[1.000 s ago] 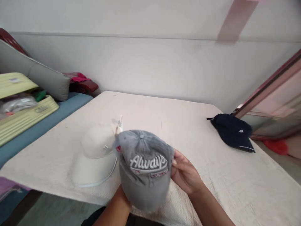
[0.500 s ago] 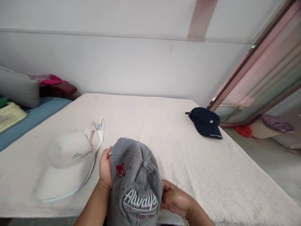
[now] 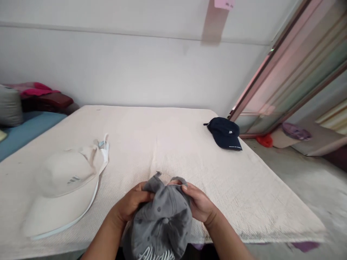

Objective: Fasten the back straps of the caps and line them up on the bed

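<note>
A grey baseball cap point(image 3: 162, 216) is between my two hands at the near edge of the table, its back strap side facing away from me. My left hand point(image 3: 135, 200) grips the cap's back edge on the left, beside a loose strap end with a small metal buckle. On the right, my right hand point(image 3: 199, 202) pinches the other side of the back edge, thumb on top, near a curved strap. White embroidered lettering shows low on the cap's front; the brim is out of view. A cream cap point(image 3: 65, 177) lies left of my hands.
A navy cap point(image 3: 225, 133) sits at the table's far right. Pale textured cloth covers the table point(image 3: 135, 137). A wall stands behind it, a sliding door point(image 3: 271, 86) at right. A grey cushion point(image 3: 10, 106) and a blue surface point(image 3: 35, 126) are at left.
The grey cap has tipped so its back opening and strap now show, and its lettering has dropped lower. Both hands have moved onto the back edge. The view has shifted slightly right.
</note>
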Available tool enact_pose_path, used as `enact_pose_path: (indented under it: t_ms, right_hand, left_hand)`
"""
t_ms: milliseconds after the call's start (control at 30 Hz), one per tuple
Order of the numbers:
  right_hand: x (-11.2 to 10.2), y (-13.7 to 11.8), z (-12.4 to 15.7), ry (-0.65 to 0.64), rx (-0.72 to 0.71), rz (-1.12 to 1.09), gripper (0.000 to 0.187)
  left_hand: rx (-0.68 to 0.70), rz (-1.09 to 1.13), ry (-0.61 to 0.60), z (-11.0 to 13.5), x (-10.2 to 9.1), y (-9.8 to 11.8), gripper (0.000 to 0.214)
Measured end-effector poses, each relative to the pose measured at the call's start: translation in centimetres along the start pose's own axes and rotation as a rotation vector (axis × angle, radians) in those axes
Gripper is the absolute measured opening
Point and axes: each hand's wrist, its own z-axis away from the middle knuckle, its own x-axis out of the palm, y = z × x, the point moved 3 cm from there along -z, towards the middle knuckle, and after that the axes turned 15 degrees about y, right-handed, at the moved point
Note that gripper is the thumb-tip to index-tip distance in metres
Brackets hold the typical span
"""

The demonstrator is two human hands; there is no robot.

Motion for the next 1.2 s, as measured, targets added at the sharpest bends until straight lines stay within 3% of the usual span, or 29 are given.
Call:
enact_pose_path:
  t_ms: [167,300,433,567,667,767,967,1200]
  right_hand:
    - [-0.6,-0.7,-0.7,0.241,-0.121,0.036,0.026]
    - [-1.3,-2.1,-0.7,0.401,-0.261,0.078,0.025]
    - [-1.6,-3.0,-0.5,0.524,-0.46,0.333,0.036]
    - [-1.6,-2.9,-0.7,0.497,-0.559,0.582,0.042]
    - [-1.9,-2.6,-1.2,0.487,-0.575,0.649,0.04]
    - [-2.2,-2.7,-1.3,0.488,-0.536,0.539,0.033]
    - [-1.4,-3.3,-0.7,0.389,-0.391,0.188,0.022]
    - [-0.4,-2.4,-0.3,0.235,-0.27,0.358,0.029]
  left_hand:
    - [0.063,-0.142,0.124,-0.9,1.2,0.2,0.022]
    - [0.155,-0.219,0.229,-2.3,0.9,-0.2,0.019]
    - [0.212,-0.135,0.367,-3.6,0.0,-1.2,0.036]
    - [0.222,0.015,0.487,-3.8,0.2,-1.6,0.032]
    - [0.228,0.097,0.408,-3.4,1.3,-1.4,0.019]
    - [0.265,0.097,0.33,-3.0,2.1,-1.2,0.011]
    - [0.188,0.108,0.385,-3.2,2.0,-1.8,0.024]
    - [0.105,0.175,0.287,-2.7,2.8,-2.2,0.021]
